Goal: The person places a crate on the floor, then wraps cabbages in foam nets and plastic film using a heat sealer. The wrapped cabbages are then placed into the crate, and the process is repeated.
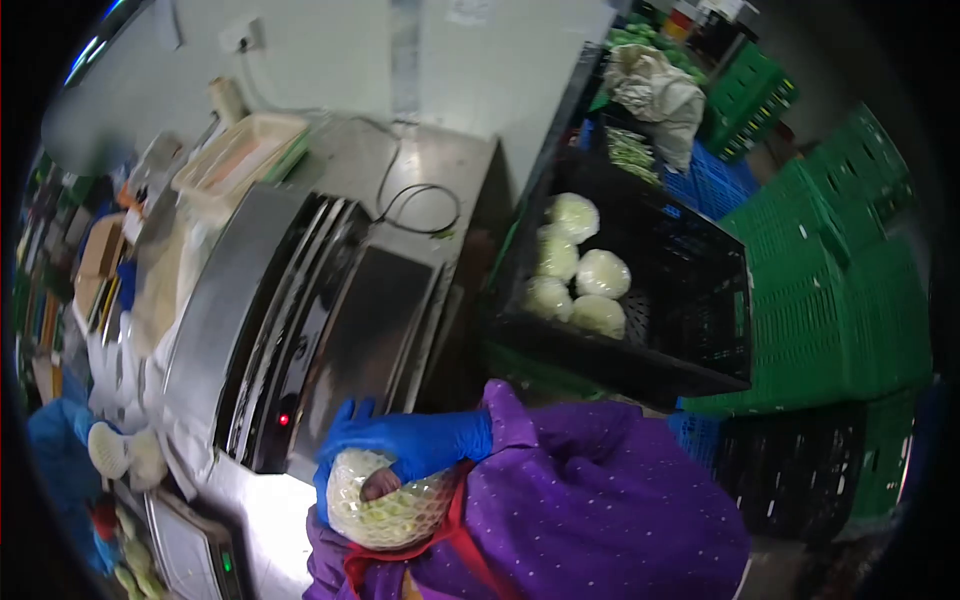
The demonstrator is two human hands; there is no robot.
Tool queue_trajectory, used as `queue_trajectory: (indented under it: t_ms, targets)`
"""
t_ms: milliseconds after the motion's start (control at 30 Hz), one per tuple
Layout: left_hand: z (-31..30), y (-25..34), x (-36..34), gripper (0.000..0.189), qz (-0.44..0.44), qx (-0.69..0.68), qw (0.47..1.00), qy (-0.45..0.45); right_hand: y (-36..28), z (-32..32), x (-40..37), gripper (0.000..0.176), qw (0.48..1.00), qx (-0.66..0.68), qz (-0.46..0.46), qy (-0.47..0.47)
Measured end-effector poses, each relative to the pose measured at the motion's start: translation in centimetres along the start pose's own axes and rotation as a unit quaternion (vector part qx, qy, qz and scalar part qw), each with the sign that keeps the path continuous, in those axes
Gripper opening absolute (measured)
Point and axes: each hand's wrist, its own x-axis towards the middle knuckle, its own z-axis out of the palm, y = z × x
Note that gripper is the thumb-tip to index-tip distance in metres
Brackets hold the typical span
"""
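A pale cabbage head (410,515) in a white foam net and shiny clear film is held close against my body at the lower middle. My right hand (415,440), in a blue glove, reaches over its top; a bare thumb or fingertip shows against the cabbage. Along the cabbage's left side are blue-gloved fingers that seem to be my left hand (322,490), mostly hidden behind it. Just beyond my hands stands a metal wrapping machine (345,330) with a dark flat plate and a lit red lamp.
Right of the machine, a black crate (690,345) holds several film-wrapped cabbage heads (600,275). Green crates (840,320) are stacked farther right. A scale (190,550) with a green display stands lower left, near another person's blue sleeve (60,435). A cable (430,188) loops behind the machine.
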Motion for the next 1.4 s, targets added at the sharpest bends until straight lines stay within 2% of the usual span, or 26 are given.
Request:
queue_trajectory:
  t_ms: [33, 133, 167, 233, 267, 333, 367, 400, 433, 467, 500, 533, 567, 600, 633, 667, 733, 833, 933, 1000, 1033, 1167, 1200, 1267, 1400]
  targets:
    - [0.7, -0.7, 0.6, 0.055, -0.015, 0.008, 1.0, 0.009, -0.3, -1.3, -1.2, 0.08, 0.998, -0.014, 0.056, -0.005]
    - [3.0, -2.5, 3.3, 0.052, -0.046, 0.028, 0.998, 0.02, -1.2, -4.5, -6.0, 0.092, 0.999, -0.041, -0.012, 0.011]
    - [4.1, -3.0, 4.7, 0.051, -0.055, 0.039, 0.998, 0.016, -1.3, -5.5, -7.8, 0.094, 0.999, -0.02, -0.001, 0.034]
    - [7.0, -4.1, 7.9, 0.049, -0.062, 0.056, 0.996, -0.01, -2.0, -7.7, -11.8, 0.088, 0.991, 0.062, -0.027, 0.118]
    - [9.2, -4.8, 10.2, 0.052, -0.048, 0.075, 0.994, -0.059, -2.4, -8.9, -14.1, 0.086, 0.981, 0.104, -0.04, 0.16]
    - [14.8, -6.5, 13.8, 0.054, -0.054, 0.034, 0.995, -0.079, -2.8, -12.2, -19.6, 0.077, 0.966, 0.112, 0.017, 0.232]
    - [16.7, -7.5, 16.1, 0.055, -0.042, 0.069, 0.991, -0.109, -1.2, -13.2, -23.4, 0.076, 0.927, 0.196, 0.079, 0.308]
    - [18.3, -8.6, 18.5, 0.056, -0.031, 0.104, 0.985, -0.137, 0.3, -14.0, -26.8, 0.076, 0.876, 0.23, 0.061, 0.419]
    - [20.2, -10.2, 20.9, 0.054, 0.026, 0.173, 0.963, -0.204, -1.7, -15.6, -29.2, 0.074, 0.851, 0.214, 0.05, 0.477]
    - [23.1, -11.4, 22.5, 0.048, -0.004, 0.238, 0.962, -0.131, 3.0, -18.0, -34.0, 0.069, 0.813, 0.238, 0.018, 0.531]
    - [23.1, -13.3, 25.2, 0.042, 0.029, 0.361, 0.915, -0.18, -0.5, -20.2, -34.6, 0.066, 0.785, 0.217, -0.02, 0.58]
    - [24.0, -15.1, 27.1, 0.043, 0.025, 0.434, 0.874, -0.216, 0.3, -22.1, -36.9, 0.065, 0.718, 0.318, -0.073, 0.615]
    - [23.2, -18.3, 29.6, 0.046, 0.076, 0.536, 0.801, -0.255, 2.1, -25.0, -39.8, 0.063, 0.719, 0.307, -0.105, 0.614]
    - [23.2, -21.1, 31.0, 0.047, 0.099, 0.578, 0.755, -0.292, 2.6, -26.6, -41.8, 0.062, 0.702, 0.323, -0.111, 0.625]
    - [21.7, -24.4, 33.5, 0.054, 0.16, 0.617, 0.698, -0.327, 3.6, -28.0, -43.5, 0.062, 0.686, 0.308, -0.111, 0.65]
    - [21.8, -25.7, 35.0, 0.067, 0.201, 0.779, 0.499, -0.323, 4.9, -29.3, -44.9, 0.061, 0.67, 0.293, -0.109, 0.673]
    - [21.5, -29.1, 36.7, 0.079, 0.161, 0.846, 0.406, -0.305, 8.0, -31.1, -46.4, 0.06, 0.643, 0.331, -0.121, 0.68]
    - [18.8, -31.2, 37.2, 0.083, 0.12, 0.83, 0.428, -0.336, 12.0, -33.9, -46.4, 0.058, 0.628, 0.343, -0.119, 0.688]
    - [19.9, -29.6, 37.0, 0.084, 0.061, 0.844, 0.392, -0.361, 16.0, -35.5, -46.3, 0.062, 0.634, 0.406, -0.065, 0.655]
    - [19.3, -29.9, 37.2, 0.085, 0.078, 0.834, 0.407, -0.363, 15.7, -36.7, -45.3, 0.064, 0.621, 0.417, -0.003, 0.664]
    - [18.9, -29.9, 37.3, 0.085, 0.087, 0.829, 0.413, -0.367, 15.2, -36.4, -45.4, 0.064, 0.641, 0.421, -0.019, 0.642]
    - [18.2, -30.4, 37.6, 0.086, 0.082, 0.814, 0.442, -0.369, 16.6, -35.9, -45.4, 0.062, 0.612, 0.317, -0.03, 0.723]
    - [18.2, -30.3, 37.8, 0.086, 0.081, 0.811, 0.445, -0.371, 16.8, -36.1, -45.8, 0.062, 0.621, 0.329, -0.026, 0.711]
    - [18.2, -29.9, 38.0, 0.086, 0.077, 0.814, 0.44, -0.372, 18.0, -36.7, -46.8, 0.063, 0.635, 0.355, -0.019, 0.686]
    - [18.2, -30.1, 38.2, 0.085, 0.076, 0.815, 0.429, -0.382, 19.9, -36.9, -47.5, 0.067, 0.605, 0.286, -0.011, 0.743]
